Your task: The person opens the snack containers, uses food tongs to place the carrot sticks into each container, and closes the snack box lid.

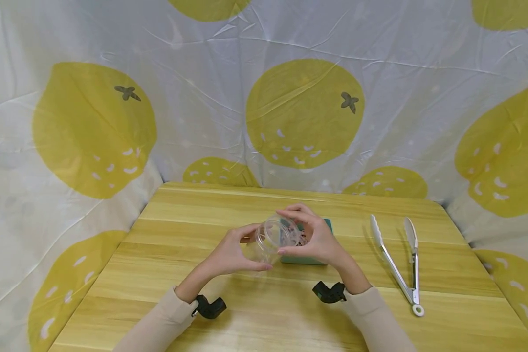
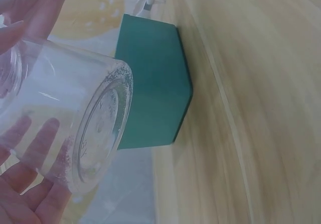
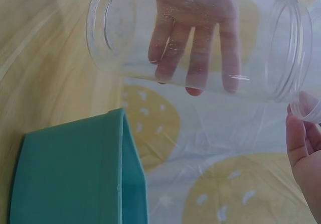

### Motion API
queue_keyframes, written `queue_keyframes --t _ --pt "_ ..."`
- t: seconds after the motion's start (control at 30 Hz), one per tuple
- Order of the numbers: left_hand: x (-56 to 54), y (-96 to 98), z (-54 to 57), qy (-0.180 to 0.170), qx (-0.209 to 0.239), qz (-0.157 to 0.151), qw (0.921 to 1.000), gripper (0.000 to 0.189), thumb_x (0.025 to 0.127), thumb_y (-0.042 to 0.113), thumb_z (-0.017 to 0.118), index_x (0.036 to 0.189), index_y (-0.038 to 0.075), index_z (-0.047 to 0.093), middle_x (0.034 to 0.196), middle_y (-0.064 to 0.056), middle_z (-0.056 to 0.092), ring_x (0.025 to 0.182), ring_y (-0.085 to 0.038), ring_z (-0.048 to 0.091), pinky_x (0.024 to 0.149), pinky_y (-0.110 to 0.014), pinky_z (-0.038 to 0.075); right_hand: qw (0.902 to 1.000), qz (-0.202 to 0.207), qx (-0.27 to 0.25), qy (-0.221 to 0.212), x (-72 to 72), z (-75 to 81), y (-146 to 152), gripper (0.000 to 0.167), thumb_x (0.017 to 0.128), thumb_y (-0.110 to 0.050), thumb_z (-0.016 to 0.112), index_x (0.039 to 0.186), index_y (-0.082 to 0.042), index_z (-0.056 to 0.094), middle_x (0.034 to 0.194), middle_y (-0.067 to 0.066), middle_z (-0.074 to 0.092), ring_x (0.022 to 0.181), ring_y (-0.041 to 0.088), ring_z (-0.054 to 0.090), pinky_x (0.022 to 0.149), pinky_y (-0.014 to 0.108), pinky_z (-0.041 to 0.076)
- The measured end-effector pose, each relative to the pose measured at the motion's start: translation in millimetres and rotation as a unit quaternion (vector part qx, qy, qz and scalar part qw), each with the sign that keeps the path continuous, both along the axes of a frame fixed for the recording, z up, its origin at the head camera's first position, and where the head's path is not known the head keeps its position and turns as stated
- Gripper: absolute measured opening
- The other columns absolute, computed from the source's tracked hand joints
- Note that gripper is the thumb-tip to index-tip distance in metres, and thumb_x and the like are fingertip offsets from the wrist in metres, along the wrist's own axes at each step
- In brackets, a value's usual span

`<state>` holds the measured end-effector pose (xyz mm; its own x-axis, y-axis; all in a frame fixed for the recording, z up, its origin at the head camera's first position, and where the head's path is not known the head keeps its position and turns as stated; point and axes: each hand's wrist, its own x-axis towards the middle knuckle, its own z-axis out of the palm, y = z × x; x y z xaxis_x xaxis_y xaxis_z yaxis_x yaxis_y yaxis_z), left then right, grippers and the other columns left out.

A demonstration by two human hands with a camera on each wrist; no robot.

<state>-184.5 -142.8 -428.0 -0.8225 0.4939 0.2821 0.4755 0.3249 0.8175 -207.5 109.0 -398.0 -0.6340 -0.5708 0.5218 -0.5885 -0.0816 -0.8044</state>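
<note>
Jar, clear and apparently empty (image 2: 75, 93), is hanging in the air near the middle of the table (image 1: 158, 264), tilting with its mouth toward the right. The left hand (image 1: 229, 252) is wrapping its side, thumb nearer the person and fingers spreading along the far wall. The right hand (image 1: 319, 239) is pinching a clear lid (image 3: 307, 108) by the rim between thumb and fingers, just beside the mouth; whether the two are touching, one cannot tell. The green box (image 2: 150, 83) is standing beyond the right hand, small items showing inside. Tongs (image 1: 396, 271) are lying open at the right.

The jar is probably feeling light and fairly stiff, its smooth wall inviting slips and perhaps denting under a hard squeeze. A broad grip around the body is likely serving best, with the lid going by its edge.
</note>
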Motion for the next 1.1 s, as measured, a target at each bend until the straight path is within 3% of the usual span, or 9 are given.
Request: queue_keyframes --t 0.17,0.33,0.63,0.8,1.1 --pt "-0.7 -2.9 -2.3 -0.008 0.007 0.008 0.9999 0.079 0.072 0.03 0.092 0.14 0.015 0.056 0.122 0.002 0.067 0.112 -0.02 0.064 0.097 -0.042 0.051 1.0 -0.003 0.003 0.002 0.7 -0.7 3 0.076 0.07 0.006 0.088 0.139 0.0 0.056 0.129 0.02 0.047 0.117 0.026 0.047 0.101 0.035 0.044" --pt "-3.2 -6.0 -4.2 -0.022 0.025 0.009 0.9994 0.079 0.074 0.026 0.091 0.143 0.026 0.054 0.127 -0.003 0.066 0.119 -0.03 0.059 0.099 -0.048 0.047 1.0 -0.004 -0.001 0.001 2.8 -0.3 6 0.079 0.068 0.007 0.089 0.139 0.001 0.056 0.129 0.022 0.046 0.118 0.025 0.047 0.103 0.034 0.044" --pt "-6.8 -11.9 -4.5 -0.02 0.035 0.028 0.9988 0.077 0.076 0.024 0.09 0.144 0.029 0.053 0.129 0.0 0.063 0.12 -0.025 0.059 0.099 -0.057 0.046 1.0 -0.005 -0.004 -0.004 8.0 3.1 5 0.077 0.067 0.006 0.09 0.137 0.002 0.056 0.127 0.021 0.046 0.116 0.025 0.048 0.1 0.03 0.045" --pt "-8.2 -13.0 -3.7 -0.02 0.04 0.038 0.9983 0.079 0.075 0.024 0.09 0.143 0.034 0.052 0.129 0.0 0.064 0.118 -0.026 0.06 0.099 -0.055 0.047 1.0 -0.005 -0.002 -0.004 11.2 1.8 5 0.076 0.067 0.007 0.09 0.136 0.007 0.055 0.126 0.02 0.046 0.113 0.024 0.048 0.097 0.027 0.045" --pt "-11.6 -13.5 -6.9 -0.021 0.059 0.046 0.9969 0.078 0.074 0.017 0.091 0.143 0.024 0.053 0.131 -0.004 0.063 0.121 -0.034 0.059 0.099 -0.054 0.046 0.9999 -0.004 0.015 0.002 16.7 -1.8 5 0.077 0.068 0.002 0.091 0.136 0.005 0.055 0.126 0.015 0.047 0.114 0.023 0.049 0.097 0.026 0.047"
